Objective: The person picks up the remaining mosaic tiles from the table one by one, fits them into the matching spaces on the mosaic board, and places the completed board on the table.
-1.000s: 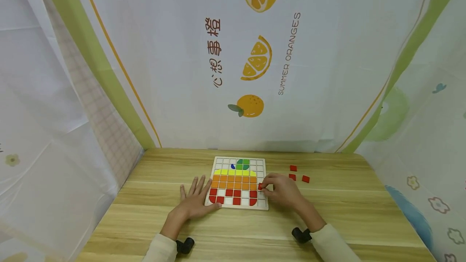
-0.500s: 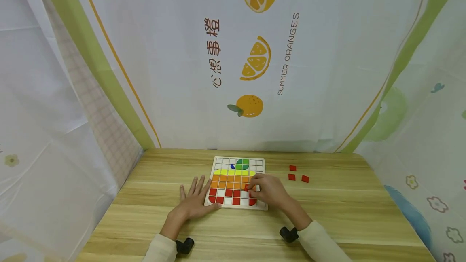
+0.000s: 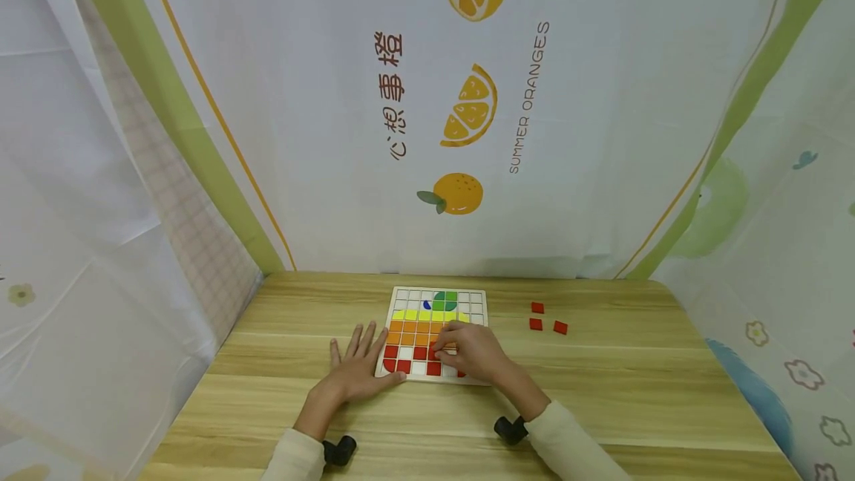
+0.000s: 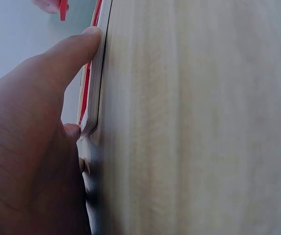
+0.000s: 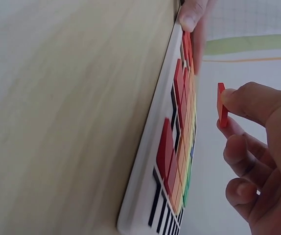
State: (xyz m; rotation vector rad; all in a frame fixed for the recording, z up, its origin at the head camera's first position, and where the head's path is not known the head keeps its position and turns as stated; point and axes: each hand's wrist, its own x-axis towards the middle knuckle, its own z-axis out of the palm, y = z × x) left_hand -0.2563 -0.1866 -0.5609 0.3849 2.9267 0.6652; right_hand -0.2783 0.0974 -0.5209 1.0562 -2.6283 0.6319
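A square grid board point(image 3: 476, 309) lies on the table, bearing yellow, orange, red and green tiles and a small blue piece. My left hand point(image 3: 357, 375) rests at its left side with fingers spread. In the left wrist view, the thumb point(image 4: 74, 54) of that hand touches the board's near edge. Over the lower rows hovers my right hand point(image 3: 476, 352), pinching a red square tile point(image 5: 222, 105) between thumb and fingertips. The right wrist view has this tile on edge, apart from the board. Some tiles and cells lie hidden beneath the right hand in the head view.
Three loose red tiles point(image 3: 536, 324) lie on the wooden table point(image 3: 621, 384) to the right of the board. A white printed curtain point(image 3: 320, 191) hangs behind the table's far edge, with more cloth at both sides.
My right hand has carried the red tile leftward, from the board's right edge to above its lower middle. The left hand stays in place.
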